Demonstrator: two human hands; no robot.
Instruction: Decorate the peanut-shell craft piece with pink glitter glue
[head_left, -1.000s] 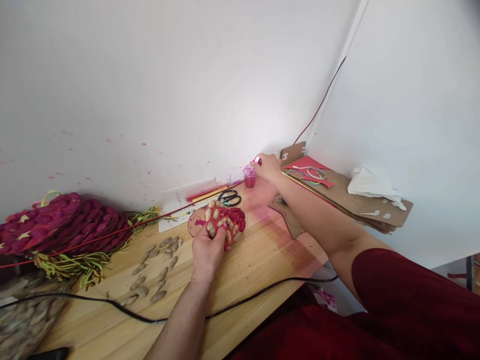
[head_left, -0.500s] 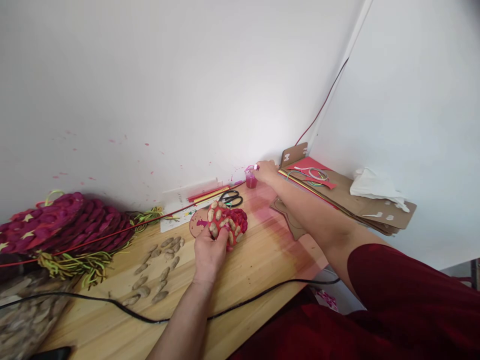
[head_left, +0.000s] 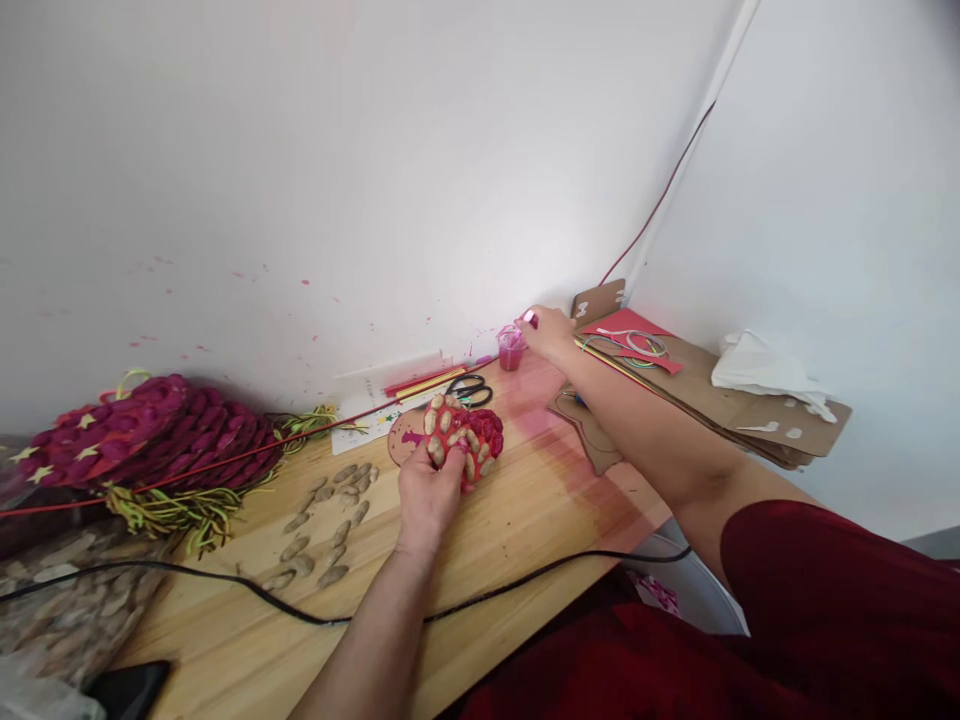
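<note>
Currently in hand: one peanut piece, with a paint cup at the right

Left hand [head_left: 431,490]: thumb on top, fingers beneath, gripping the piece [head_left: 461,440] by its near edge. Piece: red base set with peanuts, tan at the left, coated crimson at the right; held over the middle of the table [head_left: 525,520], overlapping a round disc [head_left: 400,440] marked with a pink smear.

Right hand [head_left: 549,332]: at the rim of the cup [head_left: 511,355], fingers drawn narrow. A small white bit shows at the fingertips; one cannot tell what it is, nor how firmly it is held. Cup: clear, pink paint inside, standing near the wall.

Behind the piece: black-handled scissors [head_left: 471,390]; red and yellow strips [head_left: 426,383]; white paper [head_left: 349,437].

Left side: loose peanuts [head_left: 332,577], unpainted, scattered on the wood; a stack [head_left: 180,430] of magenta pieces with pale stars; green-yellow tassels [head_left: 176,515]; a bag [head_left: 97,590] of peanuts; a flat black object [head_left: 131,688] at the bottom edge.

Right side: cardboard [head_left: 750,405] in a pile, bearing red paper [head_left: 626,322], coiled cords [head_left: 641,343] and a tissue [head_left: 772,375]; a cutout [head_left: 592,440] below the forearm.

Foreground: black cable [head_left: 517,592] across the table; pale tub [head_left: 724,590] beyond its edge.
</note>
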